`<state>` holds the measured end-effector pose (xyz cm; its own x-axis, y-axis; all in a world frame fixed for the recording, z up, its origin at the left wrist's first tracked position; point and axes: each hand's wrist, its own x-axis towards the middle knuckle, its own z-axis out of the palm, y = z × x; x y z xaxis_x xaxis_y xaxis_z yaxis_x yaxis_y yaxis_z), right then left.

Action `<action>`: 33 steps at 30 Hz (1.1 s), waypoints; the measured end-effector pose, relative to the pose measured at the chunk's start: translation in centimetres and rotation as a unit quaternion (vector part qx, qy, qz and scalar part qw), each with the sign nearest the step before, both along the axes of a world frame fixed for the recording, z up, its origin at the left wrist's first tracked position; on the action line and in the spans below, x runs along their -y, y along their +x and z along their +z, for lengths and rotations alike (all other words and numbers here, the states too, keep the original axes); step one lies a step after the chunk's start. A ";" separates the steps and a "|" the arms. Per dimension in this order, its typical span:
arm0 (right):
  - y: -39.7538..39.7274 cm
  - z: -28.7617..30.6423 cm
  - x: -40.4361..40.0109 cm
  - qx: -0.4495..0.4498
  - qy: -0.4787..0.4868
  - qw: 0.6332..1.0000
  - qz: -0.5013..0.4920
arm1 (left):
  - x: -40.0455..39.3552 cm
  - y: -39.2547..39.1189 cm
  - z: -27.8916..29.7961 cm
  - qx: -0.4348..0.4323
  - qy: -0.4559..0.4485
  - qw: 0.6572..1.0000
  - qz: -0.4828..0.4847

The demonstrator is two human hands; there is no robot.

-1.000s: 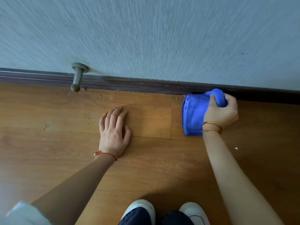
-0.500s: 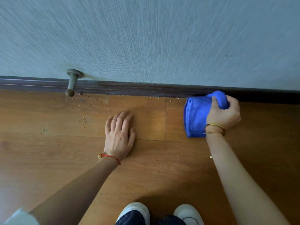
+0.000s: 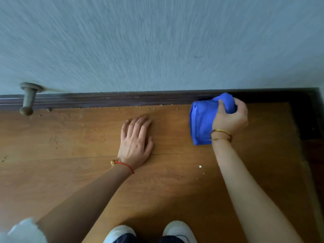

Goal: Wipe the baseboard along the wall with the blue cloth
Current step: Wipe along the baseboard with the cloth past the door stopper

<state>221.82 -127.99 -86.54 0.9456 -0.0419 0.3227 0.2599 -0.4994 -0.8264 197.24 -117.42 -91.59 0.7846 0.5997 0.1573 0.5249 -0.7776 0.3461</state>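
baseboard (image 3: 122, 99) runs across mid-frame under the wall (image 3: 157, 41) | door stop (image 3: 28, 100) far left on it | my left hand (image 3: 135, 144) flat on the floor (image 3: 70, 146), centre | cloth (image 3: 201, 120) in my right hand (image 3: 229, 118), right of centre, against the baseboard | my shoes (image 3: 177, 230) bottom centre

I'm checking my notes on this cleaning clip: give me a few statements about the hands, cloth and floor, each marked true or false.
1. The right hand grips the blue cloth against the baseboard. True.
2. The left hand holds a second cloth. False: it rests flat on the wooden floor, holding nothing.
3. Crumbs lie on the floor near the baseboard. True.
4. The door stopper is right of the cloth. False: it is far to the left.
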 end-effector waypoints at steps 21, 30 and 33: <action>-2.3 -1.0 -1.7 0.006 0.016 0.998 0.062 | -0.1 0.1 0.0 -0.018 -0.002 1.000 -0.005; 2.0 -1.0 1.6 0.014 -0.009 0.999 0.032 | 0.0 0.0 0.2 -0.019 -0.001 1.000 -0.008; 1.6 -0.9 1.2 0.004 0.007 1.000 0.025 | 0.0 0.0 0.3 -0.024 -0.007 1.000 -0.005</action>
<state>223.47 -129.19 -87.43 0.9440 0.0009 0.3298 0.2907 -0.4748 -0.8307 197.26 -117.47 -91.34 0.7975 0.5930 0.1114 0.5327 -0.7787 0.3315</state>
